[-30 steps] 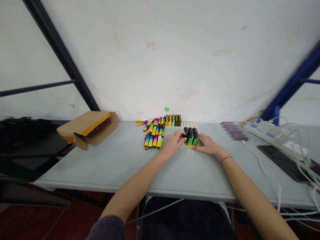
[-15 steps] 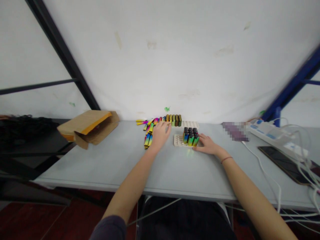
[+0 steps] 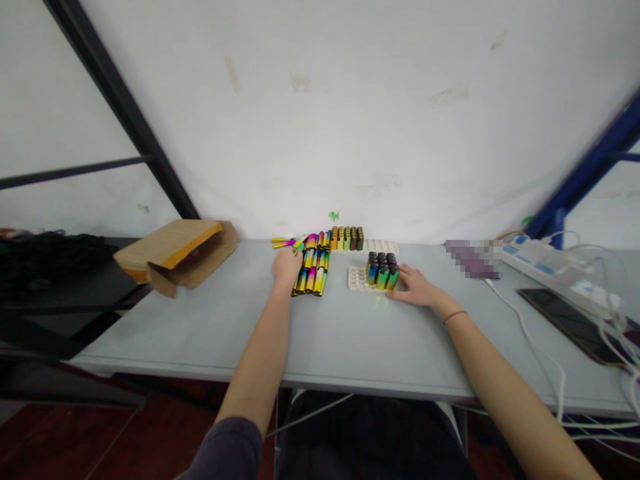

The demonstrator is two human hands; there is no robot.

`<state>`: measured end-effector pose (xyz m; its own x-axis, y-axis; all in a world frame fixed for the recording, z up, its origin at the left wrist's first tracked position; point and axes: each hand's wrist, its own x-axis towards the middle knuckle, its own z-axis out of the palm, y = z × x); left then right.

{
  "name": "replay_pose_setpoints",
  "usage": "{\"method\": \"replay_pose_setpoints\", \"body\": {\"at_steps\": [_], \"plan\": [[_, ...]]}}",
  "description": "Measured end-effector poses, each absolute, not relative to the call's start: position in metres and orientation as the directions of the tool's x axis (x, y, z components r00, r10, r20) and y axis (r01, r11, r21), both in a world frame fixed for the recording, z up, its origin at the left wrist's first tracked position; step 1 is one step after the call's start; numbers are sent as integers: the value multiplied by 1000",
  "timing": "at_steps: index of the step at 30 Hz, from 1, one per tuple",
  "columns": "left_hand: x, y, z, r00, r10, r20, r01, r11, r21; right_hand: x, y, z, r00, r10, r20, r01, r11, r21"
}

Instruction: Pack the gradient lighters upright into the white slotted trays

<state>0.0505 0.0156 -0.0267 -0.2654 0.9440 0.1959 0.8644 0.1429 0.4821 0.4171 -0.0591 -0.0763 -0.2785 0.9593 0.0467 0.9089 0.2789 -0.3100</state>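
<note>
Left of white tray [image 3: 356,281], rainbow lighters [image 3: 313,271] lying flat, long axes toward wall [image 3: 350,113]. Left hand [image 3: 286,265] curled at their left edge, grip unclear. Right hand [image 3: 416,288] flat, released, against tray's right side.

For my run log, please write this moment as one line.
left hand: at loose rainbow metallic lighters | right hand: open, beside white plastic tray | tray holds: upright lighters

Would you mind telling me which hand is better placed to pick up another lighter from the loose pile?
Left. The left hand touches the loose rainbow lighters, while the right hand lies against the white tray, farther from that pile.
</note>
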Motion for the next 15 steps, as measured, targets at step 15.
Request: {"method": "replay_pose_setpoints", "body": {"at_steps": [15], "plan": [[106, -8, -3, -123, 992, -19, -191, -5, 982, 416, -60, -71, -273, 962, 5, 916, 261, -304]]}}
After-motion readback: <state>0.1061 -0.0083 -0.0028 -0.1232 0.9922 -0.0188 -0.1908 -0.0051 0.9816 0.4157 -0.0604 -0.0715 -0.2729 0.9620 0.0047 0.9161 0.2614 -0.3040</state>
